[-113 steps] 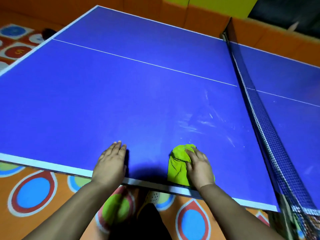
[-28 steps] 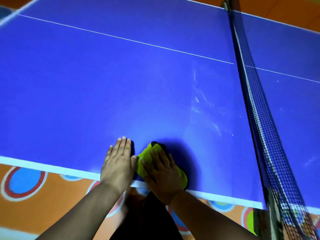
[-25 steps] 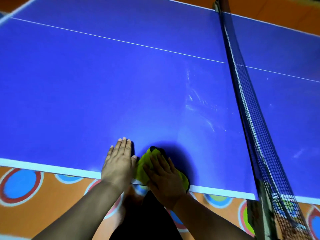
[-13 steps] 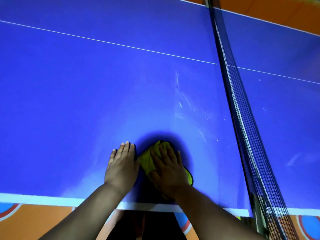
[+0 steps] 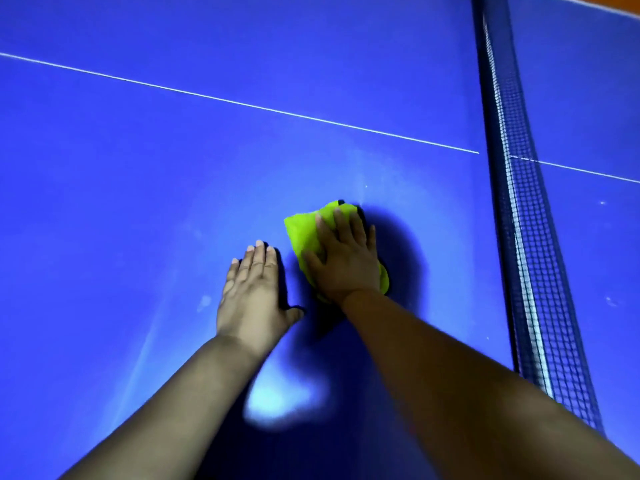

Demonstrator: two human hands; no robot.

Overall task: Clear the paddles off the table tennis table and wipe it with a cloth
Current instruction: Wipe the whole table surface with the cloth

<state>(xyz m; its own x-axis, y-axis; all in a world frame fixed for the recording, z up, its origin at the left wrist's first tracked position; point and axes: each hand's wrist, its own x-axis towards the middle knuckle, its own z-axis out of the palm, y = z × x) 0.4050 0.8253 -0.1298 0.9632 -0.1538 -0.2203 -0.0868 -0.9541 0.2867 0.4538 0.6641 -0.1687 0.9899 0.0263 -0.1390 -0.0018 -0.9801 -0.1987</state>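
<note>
Now mid-frame, right hand (image 5: 343,261), fingers straight, presses the bunched cloth (image 5: 304,230) on the table (image 5: 138,168) beside the flat, open-fingered left hand (image 5: 252,292); ungripped, it could slip free or snag the net (image 5: 519,237) at right.

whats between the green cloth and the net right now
Only bare blue table top, partly darkened by a shadow, lies between the green cloth and the net in the head view.
</note>
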